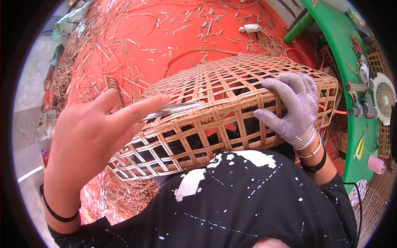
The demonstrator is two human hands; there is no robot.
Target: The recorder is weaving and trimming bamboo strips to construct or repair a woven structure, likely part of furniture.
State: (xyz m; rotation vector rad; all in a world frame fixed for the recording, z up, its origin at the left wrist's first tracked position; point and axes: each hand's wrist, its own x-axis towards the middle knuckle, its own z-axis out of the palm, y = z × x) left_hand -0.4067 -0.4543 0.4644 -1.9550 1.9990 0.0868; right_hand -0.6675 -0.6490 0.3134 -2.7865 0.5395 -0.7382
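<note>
A woven rattan-like basket (223, 108) with an open lattice lies across my lap, its long side panel facing me. My bare left hand (89, 136) grips a shiny, tapered metal tool (175, 108), whose tip rests along the woven edge between top and side. The tool's handle is hidden inside the fingers. At the basket's right part, my right hand (292, 108) wears a light grey-purple knitted glove. Its fingers bend over the top edge while the thumb presses on the side panel.
Cut strips (209, 27) litter the red floor (128, 27), with tangled strips (62, 82) heaped at left. On the right, a green bench (339, 45) carries a white fan (383, 98), a pink-capped bottle (376, 164) and yellow-handled cutters (359, 149). An orange hose (340, 111) runs behind the basket.
</note>
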